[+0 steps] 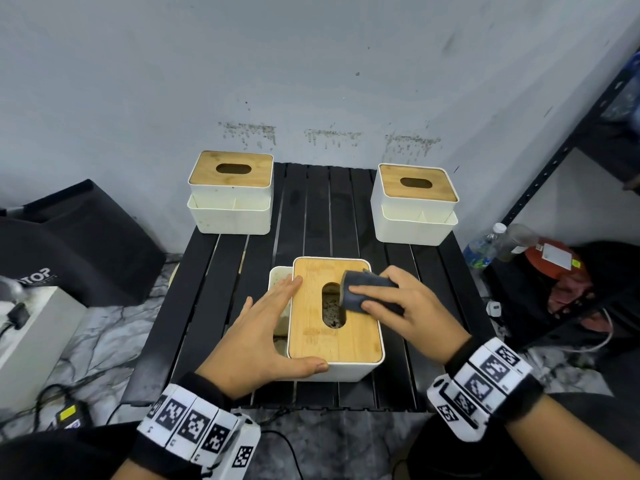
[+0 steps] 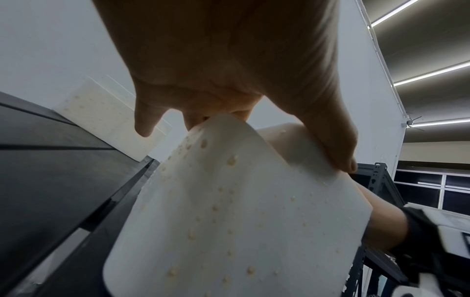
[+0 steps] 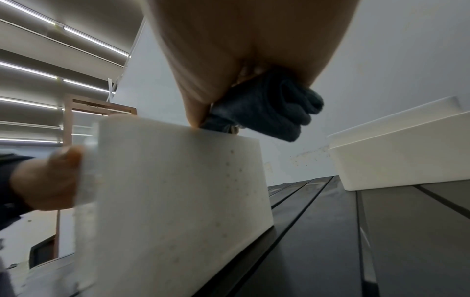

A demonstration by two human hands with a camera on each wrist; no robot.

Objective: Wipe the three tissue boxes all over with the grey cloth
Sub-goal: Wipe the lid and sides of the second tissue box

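Three white tissue boxes with wooden lids stand on the black slatted table (image 1: 311, 209): one at the back left (image 1: 230, 192), one at the back right (image 1: 414, 202), one near me in the middle (image 1: 336, 320). My left hand (image 1: 266, 327) braces the near box (image 2: 241, 211), with straight fingers along the lid's left edge and the thumb on the front wall. My right hand (image 1: 408, 306) grips the folded grey cloth (image 1: 367, 289) and presses it on the lid beside the oval slot. In the right wrist view the cloth (image 3: 267, 108) bulges out of the fist above the box wall (image 3: 178, 180).
A black metal shelf (image 1: 554, 161) stands to the right, with bottles (image 1: 485, 247) and a red container at its foot. On the left are a black bag (image 1: 86, 244) and a white device (image 1: 34, 334). Cables lie on the marble floor. The wall runs close behind the table.
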